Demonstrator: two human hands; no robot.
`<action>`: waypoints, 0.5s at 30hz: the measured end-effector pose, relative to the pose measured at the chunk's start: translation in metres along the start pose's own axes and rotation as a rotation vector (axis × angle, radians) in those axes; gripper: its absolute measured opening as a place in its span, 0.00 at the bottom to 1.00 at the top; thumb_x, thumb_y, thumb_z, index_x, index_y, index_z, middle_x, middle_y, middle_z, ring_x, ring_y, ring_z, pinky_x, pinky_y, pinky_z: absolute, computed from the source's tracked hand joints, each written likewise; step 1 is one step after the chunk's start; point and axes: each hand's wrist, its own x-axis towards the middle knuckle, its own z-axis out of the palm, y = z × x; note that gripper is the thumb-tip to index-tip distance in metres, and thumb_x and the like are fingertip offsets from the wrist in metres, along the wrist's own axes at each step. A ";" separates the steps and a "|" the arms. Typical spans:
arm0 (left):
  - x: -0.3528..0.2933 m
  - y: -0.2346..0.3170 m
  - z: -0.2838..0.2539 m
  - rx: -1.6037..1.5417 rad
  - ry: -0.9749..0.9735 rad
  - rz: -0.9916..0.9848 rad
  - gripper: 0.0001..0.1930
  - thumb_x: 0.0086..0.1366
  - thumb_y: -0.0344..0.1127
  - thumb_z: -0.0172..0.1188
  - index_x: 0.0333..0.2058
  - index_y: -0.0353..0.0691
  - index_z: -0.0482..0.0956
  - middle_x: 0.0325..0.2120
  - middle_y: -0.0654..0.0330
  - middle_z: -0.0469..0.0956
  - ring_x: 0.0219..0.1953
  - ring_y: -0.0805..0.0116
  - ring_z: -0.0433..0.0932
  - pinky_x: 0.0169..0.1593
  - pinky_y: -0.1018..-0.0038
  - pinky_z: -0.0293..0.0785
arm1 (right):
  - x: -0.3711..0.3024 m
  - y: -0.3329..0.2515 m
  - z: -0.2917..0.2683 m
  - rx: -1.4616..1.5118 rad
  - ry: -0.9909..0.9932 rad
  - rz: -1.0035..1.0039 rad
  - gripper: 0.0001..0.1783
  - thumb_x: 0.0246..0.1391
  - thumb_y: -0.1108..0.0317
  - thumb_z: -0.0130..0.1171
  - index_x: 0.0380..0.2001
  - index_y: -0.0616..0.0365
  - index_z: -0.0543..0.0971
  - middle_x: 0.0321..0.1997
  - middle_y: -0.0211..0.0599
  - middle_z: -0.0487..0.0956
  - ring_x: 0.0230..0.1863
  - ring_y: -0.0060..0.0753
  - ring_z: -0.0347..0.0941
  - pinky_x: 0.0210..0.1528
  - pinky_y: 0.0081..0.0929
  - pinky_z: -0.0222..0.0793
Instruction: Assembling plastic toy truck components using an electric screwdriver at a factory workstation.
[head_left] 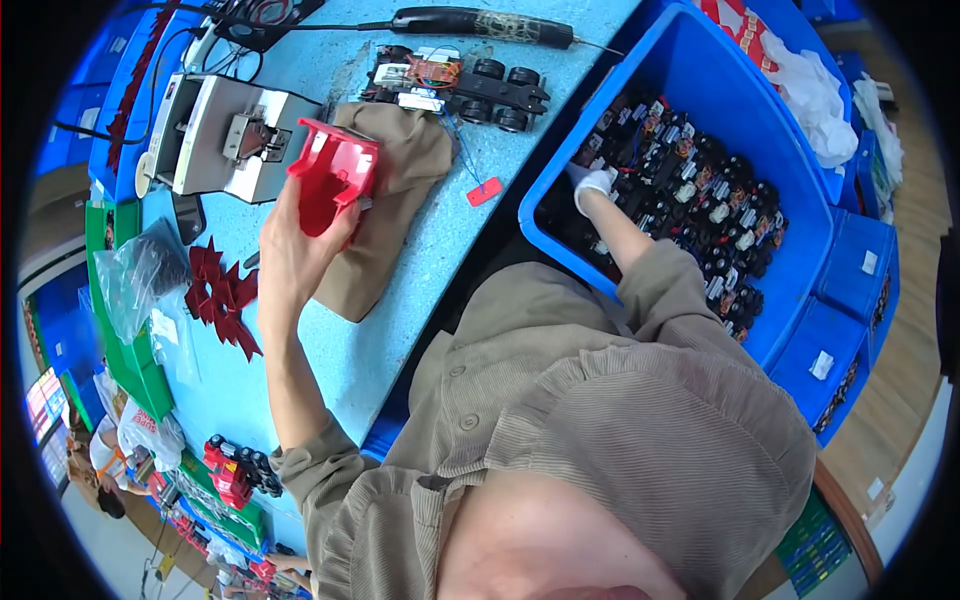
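My left hand (292,240) is closed around a red plastic toy truck cab shell (335,165), its hollow side showing, above a brown cloth (405,200) on the table. Beyond the cloth a toy truck chassis (455,88) with black wheels and a bare circuit board lies on the table. Thin wires run from it to a small red piece (484,191). My right hand (592,188), with white covering on it, reaches down inside a blue bin (535,222). Several dark wheeled chassis (690,190) fill this bin. Its fingertips are too unclear to show a grip.
A black corded tool (485,25) with a thin metal tip lies at the table's far edge. Left stand a white bench machine (235,140), dark red spiky pieces (220,295), a clear plastic bag (140,280) and a red toy truck (230,472). Blue bins (850,265) stand right.
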 end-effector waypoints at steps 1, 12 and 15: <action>0.001 -0.001 0.000 -0.107 -0.063 -0.063 0.31 0.48 0.43 0.65 0.47 0.32 0.65 0.41 0.47 0.71 0.44 0.51 0.71 0.48 0.64 0.66 | 0.007 0.008 -0.010 0.012 -0.025 -0.041 0.44 0.26 0.51 0.68 0.47 0.66 0.66 0.47 0.48 0.72 0.50 0.45 0.68 0.52 0.33 0.61; -0.020 0.027 0.016 0.090 0.533 0.404 0.33 0.43 0.37 0.70 0.50 0.41 0.68 0.50 0.50 0.63 0.52 0.50 0.61 0.53 0.60 0.60 | -0.026 0.007 -0.178 0.679 -0.638 0.169 0.23 0.40 0.59 0.59 0.41 0.58 0.73 0.37 0.37 0.75 0.36 0.37 0.72 0.37 0.34 0.70; -0.029 0.031 0.027 0.038 0.498 0.466 0.31 0.43 0.36 0.69 0.48 0.41 0.69 0.49 0.50 0.64 0.51 0.50 0.61 0.52 0.61 0.60 | -0.040 -0.008 -0.210 0.633 -0.645 0.099 0.24 0.42 0.60 0.56 0.44 0.58 0.72 0.36 0.37 0.75 0.35 0.35 0.72 0.37 0.33 0.72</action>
